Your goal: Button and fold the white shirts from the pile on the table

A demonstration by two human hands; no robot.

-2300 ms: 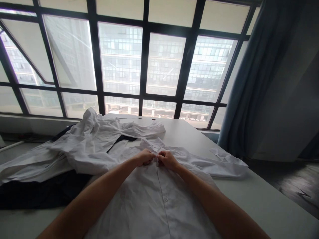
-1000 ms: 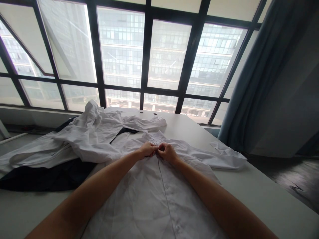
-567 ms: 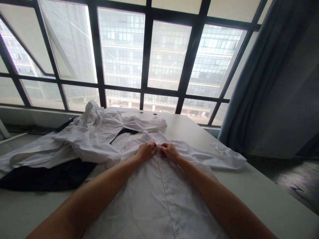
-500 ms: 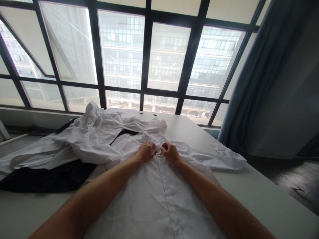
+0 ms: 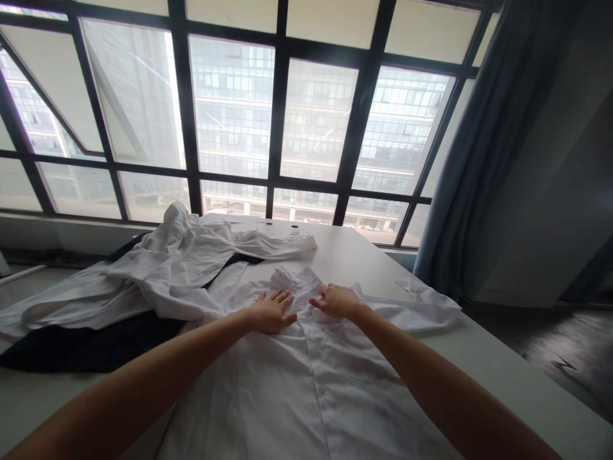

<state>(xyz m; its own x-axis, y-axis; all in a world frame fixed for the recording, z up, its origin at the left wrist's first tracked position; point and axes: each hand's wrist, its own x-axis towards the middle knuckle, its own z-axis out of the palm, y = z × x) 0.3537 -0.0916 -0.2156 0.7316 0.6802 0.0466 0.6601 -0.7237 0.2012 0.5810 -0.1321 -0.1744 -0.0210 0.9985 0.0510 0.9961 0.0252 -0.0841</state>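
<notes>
Pressing both open palms down on the white button-up shirt (image 5: 306, 396), I grip nothing. My left hand (image 5: 272, 312) lies flat with its fingers spread, and my right hand (image 5: 338, 301) angles inward, the two just apart on either side of the placket, below the collar (image 5: 292, 279). Both forearms reach forward. The shirt lies on a white table (image 5: 488, 364), beside a crumpled white garment (image 5: 177, 255) and dark navy cloth (image 5: 81, 348).

I read no legible text, label, brand, number or sign in this view. I check the white dress shirt (image 5: 311, 390), the white table (image 5: 364, 268) and the window frame (image 5: 276, 128): nothing resolves.
</notes>
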